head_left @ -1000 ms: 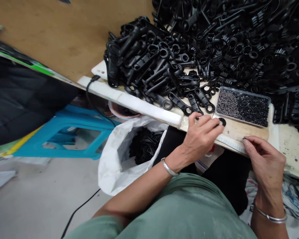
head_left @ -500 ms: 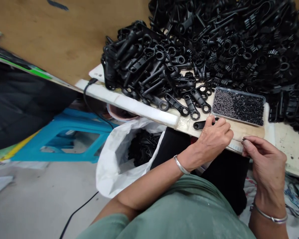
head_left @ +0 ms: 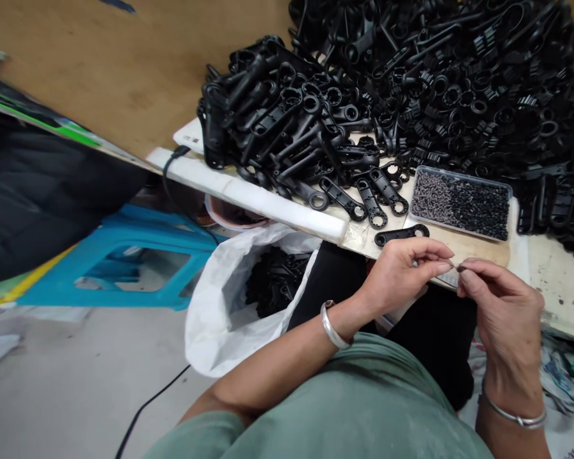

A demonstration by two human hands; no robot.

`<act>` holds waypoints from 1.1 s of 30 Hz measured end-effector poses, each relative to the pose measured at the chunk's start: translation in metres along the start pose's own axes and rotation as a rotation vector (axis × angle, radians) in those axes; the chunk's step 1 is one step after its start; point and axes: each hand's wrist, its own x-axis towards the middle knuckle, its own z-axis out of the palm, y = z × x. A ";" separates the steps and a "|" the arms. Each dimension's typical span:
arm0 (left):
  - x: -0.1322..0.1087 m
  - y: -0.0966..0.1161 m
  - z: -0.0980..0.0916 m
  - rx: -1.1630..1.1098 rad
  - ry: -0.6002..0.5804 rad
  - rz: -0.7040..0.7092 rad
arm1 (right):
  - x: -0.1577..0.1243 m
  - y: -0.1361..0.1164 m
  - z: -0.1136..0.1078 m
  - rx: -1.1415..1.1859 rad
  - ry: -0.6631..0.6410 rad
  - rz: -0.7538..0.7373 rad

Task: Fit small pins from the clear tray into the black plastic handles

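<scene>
My left hand [head_left: 406, 271] pinches something tiny between thumb and fingertips, too small to name. Close against it, my right hand [head_left: 500, 296] grips a small dark piece [head_left: 460, 268] between thumb and forefinger. The two hands' fingertips nearly meet over the table's front edge. Just behind my left hand lies a black plastic arm with a ring end [head_left: 402, 234]. Beyond my hands stands a clear shallow box [head_left: 462, 234], with small metallic pieces [head_left: 430, 196] on its left side and small black pieces [head_left: 481, 207] on its right. Several similar black arms [head_left: 373, 204] lie left of the box.
A large heap of black plastic parts [head_left: 440, 83] covers the back of the table. White foam [head_left: 249, 194] lines the front edge. Below stand a white sack [head_left: 210, 325] holding black parts and a blue stool [head_left: 110, 261]. A black cable [head_left: 146, 408] crosses the floor.
My left hand has moved from the black arm near the box toward my right hand, so their fingertips are now together. That arm shows more fully.
</scene>
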 end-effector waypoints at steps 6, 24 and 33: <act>-0.001 0.001 0.000 -0.116 -0.027 -0.050 | -0.001 -0.006 0.002 -0.151 -0.028 -0.113; -0.007 -0.005 -0.001 -0.183 0.024 -0.075 | -0.010 -0.016 0.006 -0.684 -0.086 -0.705; -0.014 -0.002 -0.011 0.229 -0.017 0.149 | -0.007 -0.011 0.008 -0.712 -0.082 -0.731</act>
